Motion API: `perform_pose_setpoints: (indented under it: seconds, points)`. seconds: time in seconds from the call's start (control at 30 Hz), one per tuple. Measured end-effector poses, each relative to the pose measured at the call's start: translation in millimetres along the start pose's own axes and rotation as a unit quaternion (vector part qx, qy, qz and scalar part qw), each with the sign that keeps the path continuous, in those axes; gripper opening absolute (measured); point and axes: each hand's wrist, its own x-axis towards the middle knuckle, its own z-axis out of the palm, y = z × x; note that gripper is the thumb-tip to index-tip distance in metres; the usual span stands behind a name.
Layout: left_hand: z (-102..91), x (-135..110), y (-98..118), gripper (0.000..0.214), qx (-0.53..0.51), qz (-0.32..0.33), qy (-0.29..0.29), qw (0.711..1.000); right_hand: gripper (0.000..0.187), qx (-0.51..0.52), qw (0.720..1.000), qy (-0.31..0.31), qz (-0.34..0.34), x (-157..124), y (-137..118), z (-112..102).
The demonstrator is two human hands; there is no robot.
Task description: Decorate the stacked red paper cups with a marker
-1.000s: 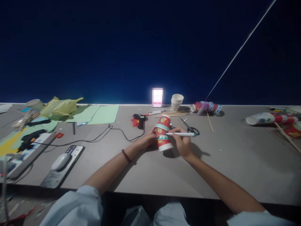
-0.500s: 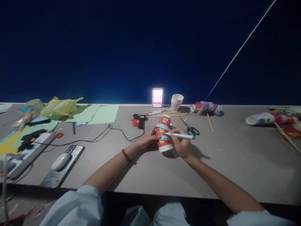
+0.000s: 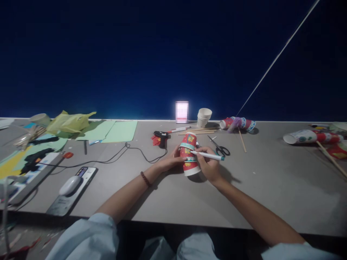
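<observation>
Marker (image 3: 210,155) has tilted at red cups (image 3: 191,169) (phone lettering (image 3: 64,202) blurred).

The red paper cups (image 3: 187,151), joined in a column, have been turned a little toward the right hand (image 3: 210,165), so their yellow figures sit farther right than a second ago, and the lower white rim has slid slightly nearer the person. The left hand (image 3: 172,161) has brought its thumb farther across the lower teal-and-white band. The white marker (image 3: 208,155), nearly level before, now slopes: its tip has risen a little on the red, while its teal end has dropped, baring more of the scissors' (image 3: 223,150) handles.
</observation>
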Motion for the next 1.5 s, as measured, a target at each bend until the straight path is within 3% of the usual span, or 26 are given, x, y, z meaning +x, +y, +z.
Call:
perform_pose_setpoints:
  seconds: [1.5]
  points:
    - [3.8, -1.5, 3.1, 0.081, -0.009, -0.004, 0.01, 1.0, 0.007, -0.018, 0.999, -0.017, -0.04, 0.0, -2.7, -0.9]
